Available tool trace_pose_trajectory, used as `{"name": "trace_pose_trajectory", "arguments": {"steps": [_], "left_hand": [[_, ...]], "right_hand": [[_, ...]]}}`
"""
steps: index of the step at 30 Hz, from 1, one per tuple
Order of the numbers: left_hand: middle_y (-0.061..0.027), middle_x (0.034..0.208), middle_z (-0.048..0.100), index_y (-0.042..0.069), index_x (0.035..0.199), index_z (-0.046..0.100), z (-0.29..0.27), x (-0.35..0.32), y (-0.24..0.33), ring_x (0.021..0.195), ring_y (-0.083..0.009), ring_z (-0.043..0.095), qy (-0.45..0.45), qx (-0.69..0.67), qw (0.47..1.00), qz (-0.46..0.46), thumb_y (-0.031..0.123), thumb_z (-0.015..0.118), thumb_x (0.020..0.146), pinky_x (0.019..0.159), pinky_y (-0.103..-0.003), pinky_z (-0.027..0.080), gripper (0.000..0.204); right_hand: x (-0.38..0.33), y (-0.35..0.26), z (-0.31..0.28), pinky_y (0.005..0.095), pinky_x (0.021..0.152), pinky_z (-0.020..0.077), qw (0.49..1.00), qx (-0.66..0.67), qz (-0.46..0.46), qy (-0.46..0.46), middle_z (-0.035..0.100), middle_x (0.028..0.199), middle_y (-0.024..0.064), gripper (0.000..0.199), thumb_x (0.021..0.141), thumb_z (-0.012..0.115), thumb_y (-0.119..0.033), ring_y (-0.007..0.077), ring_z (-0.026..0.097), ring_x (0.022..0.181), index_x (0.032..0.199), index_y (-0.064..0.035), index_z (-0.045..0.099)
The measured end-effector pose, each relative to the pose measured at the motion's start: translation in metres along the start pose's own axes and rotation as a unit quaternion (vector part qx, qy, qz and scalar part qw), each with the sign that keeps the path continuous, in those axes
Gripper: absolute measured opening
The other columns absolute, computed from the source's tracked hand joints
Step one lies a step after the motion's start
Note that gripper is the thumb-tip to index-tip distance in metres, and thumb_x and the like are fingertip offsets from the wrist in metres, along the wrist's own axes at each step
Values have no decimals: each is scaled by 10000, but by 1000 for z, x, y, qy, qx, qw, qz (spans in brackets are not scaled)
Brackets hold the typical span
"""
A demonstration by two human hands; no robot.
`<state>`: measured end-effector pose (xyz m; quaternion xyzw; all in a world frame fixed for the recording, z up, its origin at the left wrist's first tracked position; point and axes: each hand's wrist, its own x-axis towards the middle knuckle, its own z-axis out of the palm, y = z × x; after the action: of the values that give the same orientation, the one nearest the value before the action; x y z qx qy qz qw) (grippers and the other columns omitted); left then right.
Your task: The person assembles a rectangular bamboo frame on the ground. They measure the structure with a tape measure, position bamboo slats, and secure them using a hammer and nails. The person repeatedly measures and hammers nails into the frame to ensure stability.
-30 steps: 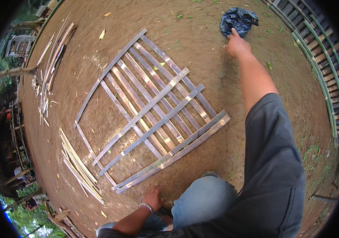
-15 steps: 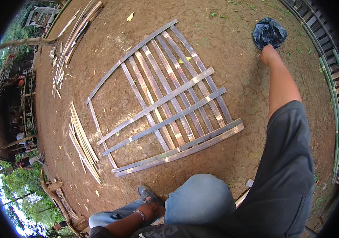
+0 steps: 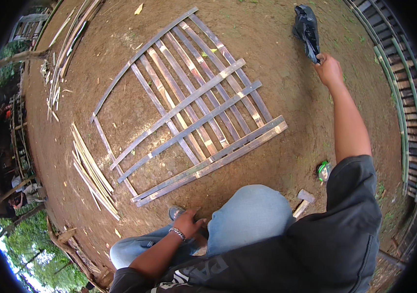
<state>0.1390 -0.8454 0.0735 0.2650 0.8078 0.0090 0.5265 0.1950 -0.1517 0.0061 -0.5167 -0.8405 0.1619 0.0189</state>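
At the far right my right hand (image 3: 329, 71) pinches the edge of a black plastic bag (image 3: 308, 30), which hangs narrow and bunched from my stretched arm. My left hand (image 3: 187, 223), a bracelet at its wrist, rests by my bent left leg with its fingers apart and nothing visible in them. On the dirt ahead of me lies a lattice of flat bamboo slats (image 3: 187, 130), long crosspieces laid over narrower strips. Neither hand touches it. Slats sit closely spaced on its right half and widely spaced on its left.
Near my right knee a hammer (image 3: 305, 198) lies on the soil, with a small green object (image 3: 323, 171) beyond it. Loose pale bamboo strips (image 3: 91, 171) are left of the lattice, and more long strips (image 3: 75, 36) lie farther off. A bamboo fence (image 3: 408, 112) runs along the right.
The spread bag has swung up and left into a narrow bundle in my right hand. The view has shifted, bringing the green object and hammer into sight. My left hand's fingers have loosened.
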Motion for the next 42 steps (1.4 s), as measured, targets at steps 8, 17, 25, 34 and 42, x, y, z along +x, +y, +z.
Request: {"name": "trace_pose_trajectory", "arguments": {"steps": [8,17,25,34,42], "left_hand": [[-256,1337,598,42,1392,544,-8,32,8,1240,-418,574,-54,61,994,78,442,707,898,1058,-446,461,657],[-280,1361,567,17,1406,518,-31,63,-20,1246,-415,568,-125,184,961,167,465,654,921,1070,-456,451,674],[-280,1307,604,7,1360,557,-42,84,7,1228,-422,575,-120,283,930,199,493,686,902,1045,-450,464,680],[-278,1335,593,20,1399,533,-26,70,17,1224,-421,582,-140,291,925,202,476,673,910,1051,-450,462,683],[-273,1344,591,23,1408,528,-38,72,11,1236,-421,576,-127,235,956,124,478,666,914,1057,-453,457,686]], "right_hand": [[-114,18,-12,451,837,544,997,78,16,-4,726,949,181,345,802,706,-184,352,702,914,1139,-111,716],[-272,12,-41,467,843,542,989,123,69,-53,716,971,188,383,766,723,-102,374,688,934,1149,-92,693],[-338,10,-12,457,931,522,980,193,24,45,695,1072,178,326,847,662,-97,380,650,1051,1171,-62,680],[-261,31,1,450,948,532,997,59,39,-15,701,1160,196,270,863,587,-22,369,667,1093,1084,-59,738],[-180,71,58,422,1035,492,989,67,133,-6,654,1295,192,514,842,667,-82,352,618,1214,1352,-118,616]]}}
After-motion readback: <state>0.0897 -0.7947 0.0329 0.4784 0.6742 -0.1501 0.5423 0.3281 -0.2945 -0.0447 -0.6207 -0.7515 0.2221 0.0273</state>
